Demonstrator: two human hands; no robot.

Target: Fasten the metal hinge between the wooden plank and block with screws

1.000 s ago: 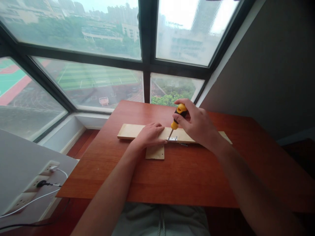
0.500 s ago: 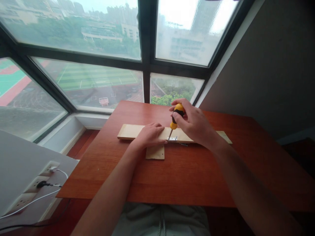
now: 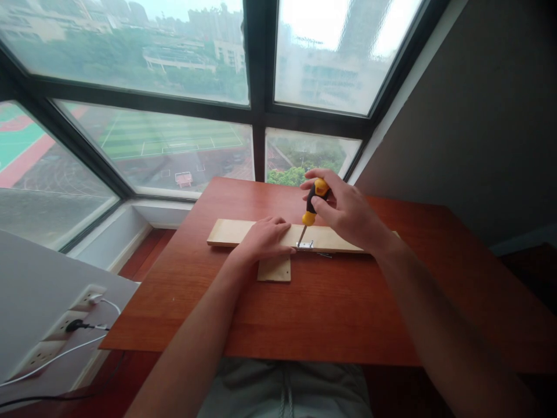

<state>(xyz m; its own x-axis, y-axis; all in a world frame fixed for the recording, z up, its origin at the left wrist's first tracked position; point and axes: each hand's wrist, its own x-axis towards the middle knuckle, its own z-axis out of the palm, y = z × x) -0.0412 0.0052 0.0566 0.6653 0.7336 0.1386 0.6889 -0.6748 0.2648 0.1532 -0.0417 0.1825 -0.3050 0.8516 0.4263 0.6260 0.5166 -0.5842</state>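
Observation:
A long pale wooden board (image 3: 228, 232) lies across the red-brown table (image 3: 322, 307), with a small wooden piece (image 3: 274, 269) butted against its near edge. My left hand (image 3: 263, 238) lies flat on the board, fingers stretched, pressing it down. My right hand (image 3: 343, 212) grips a yellow and black screwdriver (image 3: 314, 200) held almost upright. Its tip rests on a small metal bracket (image 3: 305, 245) at the board's near edge, just right of my left fingertips.
A loose screw or nail (image 3: 324, 255) lies on the table by the bracket. Large windows (image 3: 174, 87) stand behind the table, a grey wall (image 3: 478, 116) to the right. At lower left a white power strip (image 3: 65, 325) holds plugged cables.
My right hand has turned on the screwdriver handle, its fingers shifting round it and the handle tilting slightly. My left hand and the board have stayed put.

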